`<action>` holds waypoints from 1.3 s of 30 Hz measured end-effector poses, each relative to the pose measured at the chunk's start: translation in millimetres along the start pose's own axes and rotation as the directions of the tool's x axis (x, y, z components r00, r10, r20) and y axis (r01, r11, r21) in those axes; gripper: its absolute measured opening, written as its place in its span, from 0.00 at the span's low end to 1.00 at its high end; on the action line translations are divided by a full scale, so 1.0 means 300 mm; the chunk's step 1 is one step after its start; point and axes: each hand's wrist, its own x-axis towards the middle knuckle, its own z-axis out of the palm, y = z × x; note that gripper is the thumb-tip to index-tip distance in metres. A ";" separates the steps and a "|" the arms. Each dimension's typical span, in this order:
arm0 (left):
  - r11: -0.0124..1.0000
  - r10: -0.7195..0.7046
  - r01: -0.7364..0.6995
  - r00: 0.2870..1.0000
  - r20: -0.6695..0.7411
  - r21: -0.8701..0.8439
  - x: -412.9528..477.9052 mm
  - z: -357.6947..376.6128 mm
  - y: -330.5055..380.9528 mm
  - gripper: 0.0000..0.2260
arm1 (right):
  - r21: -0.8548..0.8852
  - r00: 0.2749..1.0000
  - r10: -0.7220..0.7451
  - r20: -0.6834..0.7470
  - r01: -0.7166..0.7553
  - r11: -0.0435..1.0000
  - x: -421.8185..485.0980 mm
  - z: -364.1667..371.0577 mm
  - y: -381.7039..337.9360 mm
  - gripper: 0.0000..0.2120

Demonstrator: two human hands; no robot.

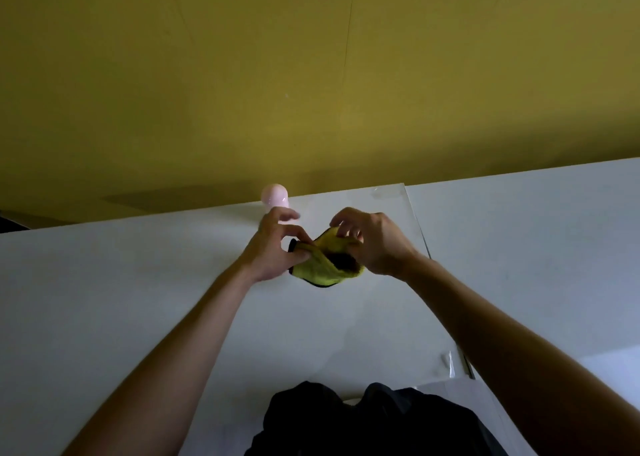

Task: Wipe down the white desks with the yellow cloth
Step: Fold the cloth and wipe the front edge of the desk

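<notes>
Reaching out from six o'clock, a person in dark clothing (363, 421) stretches toward twelve across the white desk (138, 300). Out over the middle of that desk the two hands meet on the yellow cloth (325, 270), which is bunched and black-edged. The left hand (273, 248), at nine o'clock of the cloth, pinches its left edge between thumb and curled fingers. The right hand (374, 244), at three o'clock, has its fingers curled over the upper fold, gripping it. Whether the cloth touches the desk I cannot tell. Just beyond the left hand, at eleven o'clock, a pale pink rounded object (274, 196) sits at the far edge. A second white desk (519, 220) adjoins at two o'clock, and a yellow wall (311, 75) rises behind.
</notes>
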 end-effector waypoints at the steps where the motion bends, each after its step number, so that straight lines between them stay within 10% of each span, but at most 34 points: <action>1: 0.999 0.044 -0.044 0.999 0.018 0.019 0.004 0.004 -0.005 0.31 | 0.004 1.000 -0.007 -0.007 0.007 1.000 -0.009 0.001 0.000 0.20; 6: 0.937 0.238 -0.293 0.934 0.268 0.189 0.044 0.059 0.063 0.05 | -0.004 0.998 -0.061 -0.029 0.060 0.998 -0.052 -0.033 0.018 0.26; 15: 0.948 0.261 -0.279 0.957 0.126 0.154 0.078 0.135 0.174 0.09 | -0.106 0.974 0.059 -0.219 -0.083 0.991 -0.162 -0.101 0.172 0.09; 20: 0.871 0.402 -0.410 0.911 0.086 0.272 0.064 0.178 0.246 0.06 | -0.192 0.986 0.168 -0.012 -0.167 0.967 -0.213 -0.071 0.199 0.49; 24: 0.822 0.402 -0.422 0.905 0.137 0.382 0.054 0.185 0.258 0.06 | -0.150 0.986 0.149 -0.076 -0.159 0.976 -0.245 0.011 0.243 0.08; 29: 0.824 0.188 -0.256 0.965 0.182 0.506 0.001 0.193 0.225 0.25 | -0.129 0.995 0.037 -0.096 -0.050 0.990 -0.281 0.001 0.329 0.06; 39: 0.751 0.299 -0.201 0.953 -0.051 0.629 -0.075 0.240 0.282 0.12 | -0.183 0.952 -0.156 -0.262 0.110 0.977 -0.261 -0.035 0.379 0.10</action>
